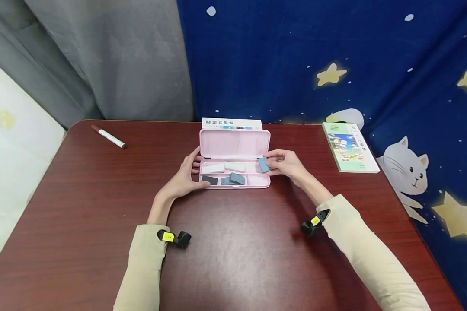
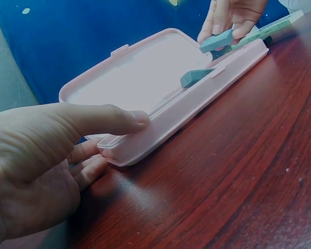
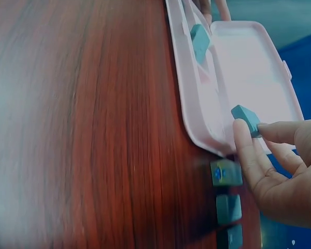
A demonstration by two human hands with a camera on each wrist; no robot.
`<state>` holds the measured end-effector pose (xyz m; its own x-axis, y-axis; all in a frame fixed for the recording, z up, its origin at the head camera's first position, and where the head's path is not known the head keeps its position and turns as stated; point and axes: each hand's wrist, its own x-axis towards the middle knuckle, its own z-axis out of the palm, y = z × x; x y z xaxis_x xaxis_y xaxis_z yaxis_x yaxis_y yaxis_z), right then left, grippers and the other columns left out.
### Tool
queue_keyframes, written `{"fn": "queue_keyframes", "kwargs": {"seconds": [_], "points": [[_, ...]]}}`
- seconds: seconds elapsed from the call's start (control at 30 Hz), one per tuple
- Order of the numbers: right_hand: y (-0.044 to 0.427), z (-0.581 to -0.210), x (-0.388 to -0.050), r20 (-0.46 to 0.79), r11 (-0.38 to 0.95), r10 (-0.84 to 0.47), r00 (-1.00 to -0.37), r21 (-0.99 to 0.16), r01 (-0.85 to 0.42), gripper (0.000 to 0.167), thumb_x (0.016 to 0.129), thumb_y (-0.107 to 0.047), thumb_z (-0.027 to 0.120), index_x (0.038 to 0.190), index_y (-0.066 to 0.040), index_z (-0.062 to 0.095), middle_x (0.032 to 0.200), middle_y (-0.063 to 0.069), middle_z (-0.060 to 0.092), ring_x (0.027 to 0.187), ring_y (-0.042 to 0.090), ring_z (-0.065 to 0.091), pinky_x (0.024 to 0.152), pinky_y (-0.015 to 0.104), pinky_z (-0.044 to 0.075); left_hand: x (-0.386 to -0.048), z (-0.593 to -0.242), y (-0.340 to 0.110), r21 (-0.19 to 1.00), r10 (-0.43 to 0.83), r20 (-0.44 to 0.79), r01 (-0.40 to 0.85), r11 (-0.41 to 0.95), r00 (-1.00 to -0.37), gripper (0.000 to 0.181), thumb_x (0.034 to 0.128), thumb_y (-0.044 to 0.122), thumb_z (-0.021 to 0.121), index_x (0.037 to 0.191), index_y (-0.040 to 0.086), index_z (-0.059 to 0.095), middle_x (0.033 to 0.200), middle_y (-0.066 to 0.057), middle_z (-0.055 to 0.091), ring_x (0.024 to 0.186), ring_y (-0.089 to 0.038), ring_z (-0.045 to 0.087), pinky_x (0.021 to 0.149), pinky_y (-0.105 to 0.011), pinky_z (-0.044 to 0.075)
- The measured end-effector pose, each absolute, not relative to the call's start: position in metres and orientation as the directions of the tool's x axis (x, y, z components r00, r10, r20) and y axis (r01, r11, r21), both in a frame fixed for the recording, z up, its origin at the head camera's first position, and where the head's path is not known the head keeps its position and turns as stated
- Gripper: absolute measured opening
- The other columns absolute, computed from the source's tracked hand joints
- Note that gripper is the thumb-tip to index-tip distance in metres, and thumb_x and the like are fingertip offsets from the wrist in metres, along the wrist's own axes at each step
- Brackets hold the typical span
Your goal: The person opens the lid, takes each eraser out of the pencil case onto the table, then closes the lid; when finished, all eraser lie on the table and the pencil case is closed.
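Here's the right hand [image 1: 283,165], fingertips pinching a blue-grey block [image 1: 263,165] at the open pink case's [image 1: 258,181] right end! The left hand [image 1: 182,180] grips the left end, thumb at the near edge. Inside, white blocks [image 1: 213,168] lie far, darker blocks [image 1: 238,178] near (two overlapping). Marker [image 1: 110,138] far left, book [image 1: 352,147] far right.

right hand [image 1: 287,164] pinches a blue block [image 1: 263,165] at the pink case [image 1: 235,144]; left hand [image 1: 183,178] holds its left end; marker [image 1: 110,137] on counter [image 1: 81,207].
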<state>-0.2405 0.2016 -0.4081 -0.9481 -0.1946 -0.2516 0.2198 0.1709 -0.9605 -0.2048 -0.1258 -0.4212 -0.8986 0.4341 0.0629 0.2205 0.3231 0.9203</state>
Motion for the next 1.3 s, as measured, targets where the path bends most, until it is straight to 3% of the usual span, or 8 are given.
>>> {"fn": "queue_keyframes", "kwargs": {"seconds": [0.53, 0.93, 1.3], "points": [[0.242, -0.413, -0.235, -0.278, 0.209, -0.121, -0.953, -0.946, 0.249, 0.037, 0.093, 0.006, 0.057, 0.129, 0.015, 0.049, 0.108, 0.021, 0.056, 0.072, 0.014, 0.064, 0.071, 0.035, 0.057, -0.205, -0.421, -0.128, 0.924, 0.433, 0.061, 0.215, 0.317, -0.899, 0.107, 0.0754, -0.003, 0.079, 0.153, 0.000, 0.005, 0.139, -0.029, 0.027, 0.124, -0.044, 0.033, 0.104, -0.054, 0.033], [0.281, -0.407, -0.230, -0.299, 0.195, -0.045, -0.953, -0.939, 0.285, 0.040, 0.096, 0.004, 0.053, 0.134, 0.012, 0.045, 0.093, 0.005, 0.062, 0.076, 0.009, 0.065, 0.077, 0.036, 0.056, -0.205, -0.421, -0.126, 0.924, 0.441, 0.070, 0.225, 0.310, -0.895, 0.107, 0.0754, -0.003, 0.079, 0.153, -0.001, 0.005, 0.138, -0.029, 0.027, 0.123, -0.043, 0.034, 0.104, -0.053, 0.033], [0.300, -0.413, -0.234, -0.337, 0.186, -0.036, -0.941, -0.927, 0.326, 0.042, 0.097, 0.002, 0.052, 0.137, 0.012, 0.042, 0.094, 0.002, 0.062, 0.077, 0.007, 0.063, 0.075, 0.030, 0.056, -0.205, -0.419, -0.127, 0.927, 0.440, 0.053, 0.208, 0.313, -0.897, 0.107, 0.0758, -0.002, 0.079, 0.153, 0.000, 0.005, 0.139, -0.029, 0.027, 0.125, -0.043, 0.034, 0.104, -0.053, 0.033]]}}
